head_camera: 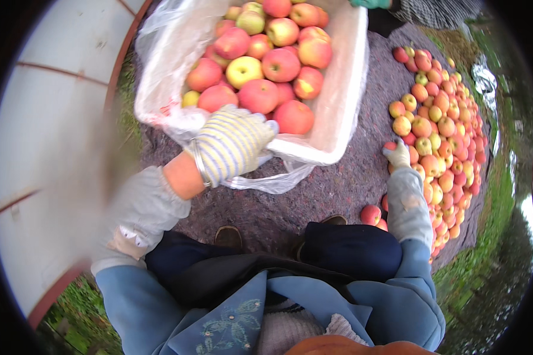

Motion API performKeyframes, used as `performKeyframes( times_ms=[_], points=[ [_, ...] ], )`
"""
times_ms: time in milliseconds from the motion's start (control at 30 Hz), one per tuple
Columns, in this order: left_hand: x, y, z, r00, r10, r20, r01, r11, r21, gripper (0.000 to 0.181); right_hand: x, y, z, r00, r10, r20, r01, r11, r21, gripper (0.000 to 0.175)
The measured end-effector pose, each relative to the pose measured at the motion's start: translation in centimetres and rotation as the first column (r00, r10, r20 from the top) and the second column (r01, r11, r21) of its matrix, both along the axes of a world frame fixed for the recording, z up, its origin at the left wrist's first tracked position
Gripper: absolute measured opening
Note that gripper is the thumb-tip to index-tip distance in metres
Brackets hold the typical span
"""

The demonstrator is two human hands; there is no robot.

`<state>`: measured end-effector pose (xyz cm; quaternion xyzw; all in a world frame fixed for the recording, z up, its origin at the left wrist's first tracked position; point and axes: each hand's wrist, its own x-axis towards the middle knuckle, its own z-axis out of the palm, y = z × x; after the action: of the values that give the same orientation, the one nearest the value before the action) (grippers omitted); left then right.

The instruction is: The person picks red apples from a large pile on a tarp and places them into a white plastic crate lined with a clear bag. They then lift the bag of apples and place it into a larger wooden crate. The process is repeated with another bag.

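A white foam box with a clear plastic liner stands in front of me, holding many red and yellow apples. My left hand, in a striped knit glove, grips the box's near wall, with the fingers over the inside and the thumb outside. Off to the right, my gloved right hand has its fingers around a red apple at the left edge of a large apple pile. The glove partly hides that apple.
A dark felt ground sheet lies under the box and pile. Loose apples rest near my right knee. A pale metal panel with a reddish frame runs along the left. Across the box are another person's green-gloved hand and patterned sleeve.
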<state>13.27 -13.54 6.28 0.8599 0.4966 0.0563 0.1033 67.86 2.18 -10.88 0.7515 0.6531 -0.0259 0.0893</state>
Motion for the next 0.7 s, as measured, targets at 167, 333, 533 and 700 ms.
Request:
performKeyframes(
  times_ms=[167,333,533,700],
  points=[
    [-0.3,0.1,-0.5,0.998,-0.006,0.061,0.003,0.999,0.051,0.025,-5.3,-1.0,8.2,-0.459,-0.129,-0.879,0.361,0.877,-0.317,0.068],
    [-0.4,0.1,-0.8,0.997,-0.021,0.076,0.015,0.997,0.077,0.023,-19.1,1.3,19.2,-0.518,-0.234,-0.823,-0.222,0.966,-0.135,0.061],
    [-0.5,-0.1,-0.8,0.994,-0.024,0.108,0.012,0.993,0.115,0.024,-37.3,7.1,19.3,0.397,0.86,-0.322,-0.818,0.49,0.302,0.055],
    [-0.6,-0.1,-1.0,0.988,-0.033,0.15,0.013,0.991,0.134,0.021,-46.1,12.5,13.0,-0.54,0.28,0.794,-0.714,0.347,-0.608,0.048]
  ],
)
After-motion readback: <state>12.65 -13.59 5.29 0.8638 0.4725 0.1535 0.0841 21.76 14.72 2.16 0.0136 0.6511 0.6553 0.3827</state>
